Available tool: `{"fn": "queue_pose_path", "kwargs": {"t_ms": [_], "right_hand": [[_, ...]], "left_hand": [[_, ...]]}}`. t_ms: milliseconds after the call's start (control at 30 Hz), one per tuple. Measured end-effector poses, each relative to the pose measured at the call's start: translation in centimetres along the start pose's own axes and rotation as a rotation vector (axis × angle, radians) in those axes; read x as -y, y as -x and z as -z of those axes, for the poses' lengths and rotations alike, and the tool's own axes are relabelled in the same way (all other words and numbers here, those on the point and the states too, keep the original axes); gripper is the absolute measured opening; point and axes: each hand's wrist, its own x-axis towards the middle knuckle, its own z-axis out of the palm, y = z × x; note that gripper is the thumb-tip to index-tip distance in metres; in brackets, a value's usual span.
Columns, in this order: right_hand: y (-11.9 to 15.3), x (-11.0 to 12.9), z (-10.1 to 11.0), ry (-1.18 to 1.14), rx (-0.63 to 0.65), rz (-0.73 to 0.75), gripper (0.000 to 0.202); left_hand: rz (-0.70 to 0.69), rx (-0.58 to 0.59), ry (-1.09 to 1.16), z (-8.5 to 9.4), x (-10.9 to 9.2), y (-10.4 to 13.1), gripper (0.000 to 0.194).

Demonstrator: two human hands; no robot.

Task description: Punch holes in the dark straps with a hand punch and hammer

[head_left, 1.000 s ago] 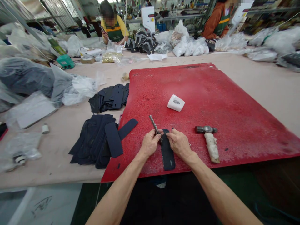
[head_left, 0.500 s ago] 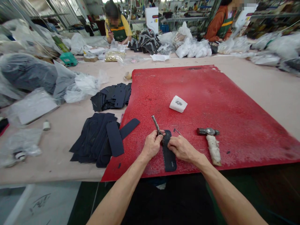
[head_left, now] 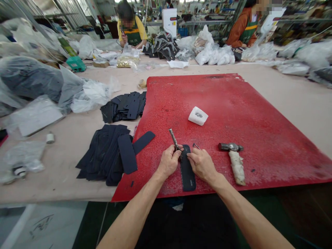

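Right fingers (head_left: 191,157) — bunched, hold unclear — have shifted down the strip (head_left: 188,175); left fingers (head_left: 177,153) clasp a rod (head_left: 172,135).

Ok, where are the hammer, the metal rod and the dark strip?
Hammer (head_left: 235,160): head view, on its wrapped handle.
Metal rod (head_left: 173,138): head view, on its slanted shaft.
Dark strip (head_left: 187,170): head view, near its middle.

Single head cam, sits above and behind the fingers (head_left: 192,157), facing forward and down. Middling range: both forearms (head_left: 140,203) run up from bottom edge. Beyond the fingers, view covers most of the red mat (head_left: 220,93), then far side of the table (head_left: 275,81).
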Motion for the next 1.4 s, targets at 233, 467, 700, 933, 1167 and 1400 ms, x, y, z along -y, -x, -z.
{"fn": "queue_pose_path", "kwargs": {"t_ms": [233,467,700,933,1167,1400], "right_hand": [[3.4,1.3,1.1,-0.296,0.081,0.041,0.029],[3.0,0.7,-0.9,-0.085,-0.098,-0.042,0.058],[4.2,3.0,-2.7,0.001,-0.124,-0.113,0.061],[4.1,3.0,-2.5,-0.067,-0.14,-0.131,0.061],[4.0,3.0,-2.0,-0.128,-0.142,-0.181,0.057],[4.0,2.8,-1.8,-0.169,-0.145,-0.166,0.057]], "left_hand": [[0.026,0.01,0.066,0.0,-0.1,-0.1,0.024],[0.118,0.053,0.254,0.4,-0.1,-0.4,0.026],[0.019,0.044,0.178,0.8,-0.5,-2.1,0.026],[-0.106,0.098,-0.034,0.6,-0.4,-2.3,0.022],[-0.119,0.092,-0.092,0.5,-0.5,-2.0,0.022],[-0.141,0.107,-0.109,0.6,-0.3,-2.0,0.021]]}}
